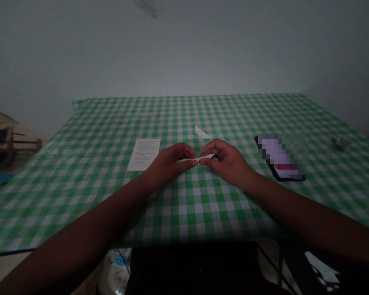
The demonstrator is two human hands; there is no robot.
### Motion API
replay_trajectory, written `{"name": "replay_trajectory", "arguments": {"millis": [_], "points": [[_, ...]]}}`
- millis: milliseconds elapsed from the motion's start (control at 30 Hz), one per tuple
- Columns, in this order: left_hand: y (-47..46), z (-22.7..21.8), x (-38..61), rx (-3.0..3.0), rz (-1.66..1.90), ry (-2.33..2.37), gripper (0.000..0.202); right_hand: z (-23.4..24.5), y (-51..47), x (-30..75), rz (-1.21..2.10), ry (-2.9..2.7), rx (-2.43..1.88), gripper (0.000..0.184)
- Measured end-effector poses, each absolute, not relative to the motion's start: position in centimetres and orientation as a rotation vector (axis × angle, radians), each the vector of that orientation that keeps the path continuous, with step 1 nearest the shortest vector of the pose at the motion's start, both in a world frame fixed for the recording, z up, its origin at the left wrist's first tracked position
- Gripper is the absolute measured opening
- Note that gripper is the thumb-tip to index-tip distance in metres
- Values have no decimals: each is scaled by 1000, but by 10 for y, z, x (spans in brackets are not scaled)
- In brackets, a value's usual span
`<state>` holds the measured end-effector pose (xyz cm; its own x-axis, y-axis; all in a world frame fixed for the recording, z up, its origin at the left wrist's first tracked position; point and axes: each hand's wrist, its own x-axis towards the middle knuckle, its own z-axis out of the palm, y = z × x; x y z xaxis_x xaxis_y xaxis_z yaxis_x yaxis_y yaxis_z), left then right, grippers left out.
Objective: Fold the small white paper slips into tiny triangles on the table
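Observation:
Between my two hands, just above the checked cloth, is a narrow folded piece of white paper (206, 156). My left hand (175, 159) pinches its left part between thumb and fingers. On the right part, my right hand (223, 159) closes in the same way, its thumb tip almost meeting the left one. A printed sheet of paper (144, 153) lies flat beside my left hand. Beyond both hands rests a small folded paper piece (202, 132) with print on it. Fingers cover much of the held paper.
A green and white checked tablecloth (197, 205) covers the table. To the right lies a phone (279, 157) with a blurred screen, and farther right a small object (342, 142) I cannot make out. A plain wall (184, 53) stands behind the table.

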<state>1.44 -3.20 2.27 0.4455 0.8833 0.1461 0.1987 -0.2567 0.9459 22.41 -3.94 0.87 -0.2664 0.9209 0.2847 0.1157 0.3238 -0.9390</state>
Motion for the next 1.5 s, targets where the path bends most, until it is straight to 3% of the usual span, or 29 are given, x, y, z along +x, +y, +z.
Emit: {"name": "replay_trajectory", "arguments": {"millis": [300, 467, 800, 1500], "points": [[-37, 31, 15, 2021, 796, 1096, 14, 6, -37, 225, 1115, -1681, -965, 25], [-36, 31, 14, 2047, 774, 1155, 16, 6, -37, 226, 1104, -1726, -990, 17], [-32, 42, 10, 1953, 692, 1165, 18, 13, -32, 226, 1418, -1506, -953, 36], [-21, 49, -4, 1651, 501, 1053, 17, 16, -22, 239, 1483, -1615, -1074, 20]]}}
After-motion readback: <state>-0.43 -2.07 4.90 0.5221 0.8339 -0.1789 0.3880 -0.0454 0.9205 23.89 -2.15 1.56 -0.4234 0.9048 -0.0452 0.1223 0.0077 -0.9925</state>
